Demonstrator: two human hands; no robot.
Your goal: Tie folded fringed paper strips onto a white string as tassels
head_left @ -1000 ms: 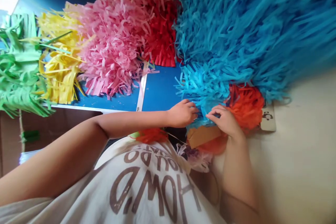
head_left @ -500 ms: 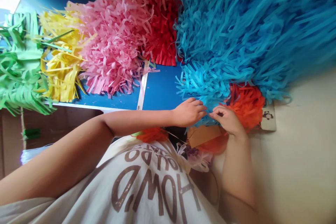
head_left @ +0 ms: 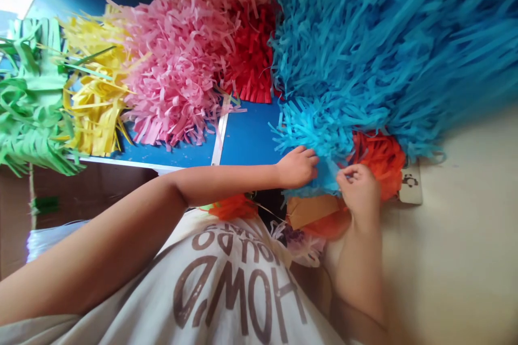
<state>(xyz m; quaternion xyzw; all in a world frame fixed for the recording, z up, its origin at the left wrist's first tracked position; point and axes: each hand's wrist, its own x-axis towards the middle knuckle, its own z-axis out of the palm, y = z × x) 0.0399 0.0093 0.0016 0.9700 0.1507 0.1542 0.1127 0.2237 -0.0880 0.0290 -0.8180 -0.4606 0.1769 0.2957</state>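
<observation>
Light blue fringed paper (head_left: 326, 180) lies at the front of the table, its cut strips pointing away from me. My left hand (head_left: 298, 167) is closed at the left edge of this paper, fingertips bent down on it. To its right, my right hand (head_left: 358, 188) is in a pinch, holding a thin pale blue strip at the fringed paper's right side. What lies under the fingertips of both hands is partly hidden. Orange-red fringed paper (head_left: 384, 164) sits just behind my right hand.
A large blue fringe pile (head_left: 364, 54) rises behind my hands. Red (head_left: 254, 59), pink (head_left: 178, 59), yellow (head_left: 95, 102) and green (head_left: 34, 118) fringes extend left over the blue table (head_left: 246, 135). Brown card (head_left: 313, 211) and orange fringe (head_left: 232, 207) are near my shirt.
My right hand has moved right and slightly down, away from my left hand, with a thin blue strip at its fingertips. My left hand has shifted slightly right.
</observation>
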